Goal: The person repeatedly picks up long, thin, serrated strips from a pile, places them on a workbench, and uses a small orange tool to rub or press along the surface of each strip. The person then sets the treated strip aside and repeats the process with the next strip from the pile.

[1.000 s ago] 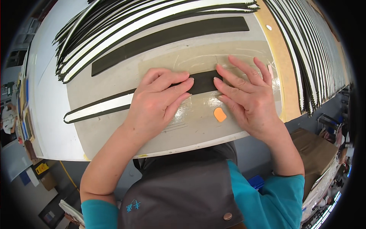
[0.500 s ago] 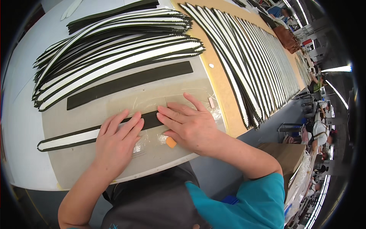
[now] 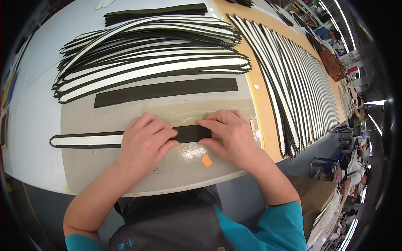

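Observation:
A long black strip (image 3: 189,134) lies across the near part of the worktop, its left part faced with a white band and its left end rounded. My left hand (image 3: 144,140) grips it near the middle, thumb and fingers on opposite long edges. At the right end, my right hand (image 3: 234,136) pinches the strip the same way. Only bare black shows between the two hands; what lies under my left palm is hidden. Just beyond, parallel to it, rests a plain flat black strip (image 3: 167,91). A small orange piece (image 3: 206,161) sits nearer me, below my right hand.
Piles of black-and-white strips (image 3: 150,69) lie at the far left, with a black stack (image 3: 155,14) behind. More strips fan out along the tan board (image 3: 268,138) on the right. A small white piece (image 3: 256,86) is there too. People work in the right background.
My fingers have gone from lying flat on the strip to gripping its edges. My right hand has moved right to its end, baring more black. The view has shifted and turned slightly.

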